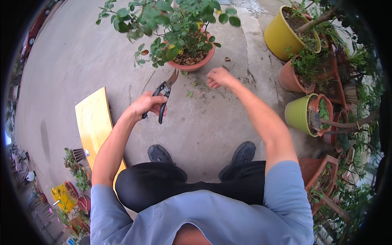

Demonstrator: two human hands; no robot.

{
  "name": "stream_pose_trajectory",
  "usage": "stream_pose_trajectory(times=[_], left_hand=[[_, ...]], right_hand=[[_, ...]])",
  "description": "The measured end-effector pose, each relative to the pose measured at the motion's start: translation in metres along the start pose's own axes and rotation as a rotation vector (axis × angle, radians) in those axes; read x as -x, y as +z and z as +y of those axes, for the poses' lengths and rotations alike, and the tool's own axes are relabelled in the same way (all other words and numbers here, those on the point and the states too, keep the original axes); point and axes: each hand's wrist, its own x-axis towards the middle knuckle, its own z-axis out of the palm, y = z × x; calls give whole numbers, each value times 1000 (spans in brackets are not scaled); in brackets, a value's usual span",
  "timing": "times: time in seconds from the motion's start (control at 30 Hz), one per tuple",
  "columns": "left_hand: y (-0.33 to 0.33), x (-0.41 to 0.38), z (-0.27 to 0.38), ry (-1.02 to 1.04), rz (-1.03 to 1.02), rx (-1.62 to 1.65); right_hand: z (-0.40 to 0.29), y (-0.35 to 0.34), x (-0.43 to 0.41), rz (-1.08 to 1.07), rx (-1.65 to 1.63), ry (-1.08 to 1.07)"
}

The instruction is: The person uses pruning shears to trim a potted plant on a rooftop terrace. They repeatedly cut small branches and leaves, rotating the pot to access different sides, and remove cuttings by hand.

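Observation:
My left hand [150,102] grips black-handled pruning shears [165,95], whose metal blades point up towards a terracotta-coloured pot [196,67]. In that pot grows a leafy green shrub [180,27], with a few yellow leaves and dry brown leaf litter over its soil. Just below and right of the pot's rim, apart from it, is my right hand [219,78]. Its fingers are curled in, and nothing shows between them. Small green leaf clippings [189,93] lie on the concrete ground between the two hands.
A wooden board [95,119] lies to my left, partly behind my forearm. Along the right stand a yellow pot [277,36], a brown pot [288,76], a lime-green pot [297,114] and a rectangular planter [329,165]. More potted plants, among them a yellow container [62,199], are at lower left.

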Motion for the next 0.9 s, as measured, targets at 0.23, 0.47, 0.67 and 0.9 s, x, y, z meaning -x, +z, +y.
stream_pose_trajectory(times=[0.23,0.47,0.67,0.9], left_hand=[[14,35,13,53,159,-174],[-8,98,5,98,710,-616],[-29,152,79,278,829,-1165],[-42,150,150,63,557,-1629]], right_hand=[[-58,19,40,-66,-121,-205],[-94,42,59,-189,-109,-283],[-88,38,49,-192,-93,-215],[-76,34,38,-169,-119,-163]])
